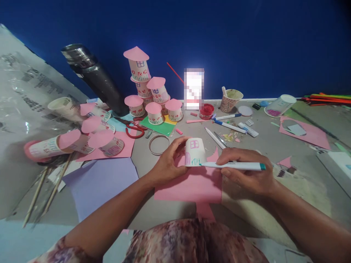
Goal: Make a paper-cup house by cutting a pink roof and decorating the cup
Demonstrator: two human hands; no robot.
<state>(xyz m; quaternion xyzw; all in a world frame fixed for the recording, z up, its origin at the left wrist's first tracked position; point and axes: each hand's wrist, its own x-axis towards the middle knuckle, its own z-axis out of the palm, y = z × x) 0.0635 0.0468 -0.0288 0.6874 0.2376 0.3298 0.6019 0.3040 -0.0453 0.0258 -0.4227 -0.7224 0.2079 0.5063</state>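
My left hand [171,159] is wrapped round the left side of a white paper cup [201,146], which stands upside down. A purple window and a purple door are drawn on the cup, with short teal strokes along its lower edge. In my right hand [249,170] is a white felt-tip pen [236,166] with a teal end, its tip touching the cup near the rim. Beneath the cup lies a sheet of pink paper [189,190]. Part of the cup's left side is hidden by my fingers.
Decorated cups with pink cone roofs [136,54] are stacked at the back; several more lie on the left. Red-handled scissors [134,131], a tape ring [159,145], blue-capped pens [230,126] and a patterned cup [230,102] surround the work. A black flask [95,80] leans at the back left.
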